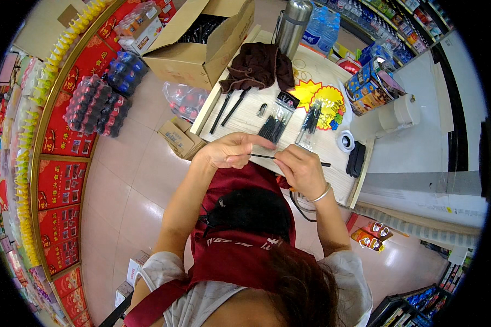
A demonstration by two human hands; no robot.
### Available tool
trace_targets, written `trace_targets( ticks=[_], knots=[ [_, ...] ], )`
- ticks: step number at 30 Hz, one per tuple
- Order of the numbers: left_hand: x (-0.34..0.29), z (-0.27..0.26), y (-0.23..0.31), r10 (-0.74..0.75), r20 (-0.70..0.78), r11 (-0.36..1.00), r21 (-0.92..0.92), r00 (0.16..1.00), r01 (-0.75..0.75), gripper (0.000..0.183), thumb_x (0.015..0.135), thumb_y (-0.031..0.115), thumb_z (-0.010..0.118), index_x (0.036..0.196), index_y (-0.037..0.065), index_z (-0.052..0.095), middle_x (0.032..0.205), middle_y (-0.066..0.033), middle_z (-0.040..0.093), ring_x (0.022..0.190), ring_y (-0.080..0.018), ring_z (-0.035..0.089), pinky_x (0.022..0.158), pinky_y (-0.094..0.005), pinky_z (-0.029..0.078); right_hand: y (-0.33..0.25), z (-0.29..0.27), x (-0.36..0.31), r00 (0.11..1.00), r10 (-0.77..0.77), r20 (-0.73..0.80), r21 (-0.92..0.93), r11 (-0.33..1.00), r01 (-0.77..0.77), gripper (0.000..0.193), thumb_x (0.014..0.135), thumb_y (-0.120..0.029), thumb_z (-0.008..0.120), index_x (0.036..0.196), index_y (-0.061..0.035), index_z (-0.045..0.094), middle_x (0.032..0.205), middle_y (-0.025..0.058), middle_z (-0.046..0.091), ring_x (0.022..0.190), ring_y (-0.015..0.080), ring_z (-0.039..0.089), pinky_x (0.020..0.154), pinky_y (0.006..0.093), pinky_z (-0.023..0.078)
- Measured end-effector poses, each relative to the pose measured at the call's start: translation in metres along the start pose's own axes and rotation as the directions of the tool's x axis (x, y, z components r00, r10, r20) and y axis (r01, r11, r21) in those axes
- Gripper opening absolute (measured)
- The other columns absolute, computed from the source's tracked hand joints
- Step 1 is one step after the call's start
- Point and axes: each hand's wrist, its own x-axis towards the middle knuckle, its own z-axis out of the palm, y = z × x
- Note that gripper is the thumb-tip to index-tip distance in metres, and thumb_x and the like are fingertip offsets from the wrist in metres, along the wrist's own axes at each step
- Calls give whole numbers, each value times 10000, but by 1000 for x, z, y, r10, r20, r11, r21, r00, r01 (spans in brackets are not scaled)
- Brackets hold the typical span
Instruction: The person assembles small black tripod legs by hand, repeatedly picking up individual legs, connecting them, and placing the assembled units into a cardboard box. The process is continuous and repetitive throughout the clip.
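Note:
Over the near edge of the pale wooden table (245, 117), a thin black stick (264, 157) lies between my hands. My left hand (229, 151) closes on its left end, with the index finger stretched out above it. The right hand (301, 168), with a bracelet at its wrist, grips the stick farther along; its other end sticks out to the right. Just beyond my fingers is a clear packet of thin black sticks (274, 125), and to its right a second such packet (310, 126). Two loose black sticks (234, 108) lie at the table's left side.
A brown cloth (256, 64) and a steel flask (294, 27) occupy the table's far end. Yellow starburst cards (328, 103), a white tape roll (345, 140) and a rolled black item (355, 159) lie right. An open carton (202, 54) stands left, above bottle packs (95, 106) on the floor.

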Motion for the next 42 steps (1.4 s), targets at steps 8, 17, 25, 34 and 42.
trace_targets(
  ticks=[8,17,25,34,42],
  knots=[
    [2,14,4,-119,-280,991,31,952,133,510,910,501,424,1075,31,535,496,55,346,390,-38,281,385,-181,218,2,14,-8,992,125,-31,230,967,-114,61,775,-67,629,809,-24,602,703,104,542,619,269,561,537,321,441],
    [15,30,-25,499,-502,866,297,706,-401,308,936,343,442,963,46,517,601,14,449,438,-48,302,410,-181,242,1,37,-16,888,439,-135,501,804,-321,66,778,-28,630,809,24,604,692,121,572,611,219,560,571,286,431],
    [21,32,-35,536,-598,841,319,596,-436,69,845,68,620,892,18,618,774,-55,627,548,-62,497,467,-184,359,-11,33,-1,913,364,-185,454,856,-249,164,770,-40,641,924,9,617,787,137,568,665,238,574,611,301,454],
    [20,28,-54,509,-581,843,186,635,-505,139,843,50,612,966,8,660,936,-97,652,677,-71,531,588,-186,425,-15,33,0,878,399,-264,436,861,-260,171,786,1,606,953,12,570,851,147,625,752,267,639,670,310,499],
    [20,29,-57,534,-582,837,257,614,-484,153,843,62,618,975,-4,659,870,-51,649,628,-55,468,573,-187,391,-24,29,5,846,507,-167,512,778,-365,179,781,-26,619,946,17,566,776,154,585,684,269,595,609,310,484]
  ],
)
